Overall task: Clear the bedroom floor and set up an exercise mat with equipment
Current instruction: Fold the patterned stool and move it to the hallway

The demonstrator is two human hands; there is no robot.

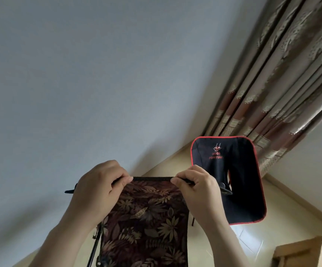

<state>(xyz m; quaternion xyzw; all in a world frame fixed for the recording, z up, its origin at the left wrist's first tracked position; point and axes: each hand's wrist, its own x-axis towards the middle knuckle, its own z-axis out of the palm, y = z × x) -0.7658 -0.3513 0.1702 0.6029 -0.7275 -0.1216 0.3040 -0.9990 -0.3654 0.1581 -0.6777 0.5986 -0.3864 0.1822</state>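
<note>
Leaf-print folding chair [146,218] hanging at 6 o'clock: dark maroon fabric, tan leaves, black top rail [152,178]. Black red-trimmed chair [239,189] standing behind at 4 o'clock. Left hand [100,187] and right hand [196,189] gripping rail ends, fingers curling round.

Red lettering [215,155] is showing on the black folding chair [243,199], high on its backrest and left of its middle. It is reading, rather blurrily, "GOOD" over "FORTUN", with the end of the second word fading out. A small white-and-red emblem [217,147] is sitting just above the words.
</note>
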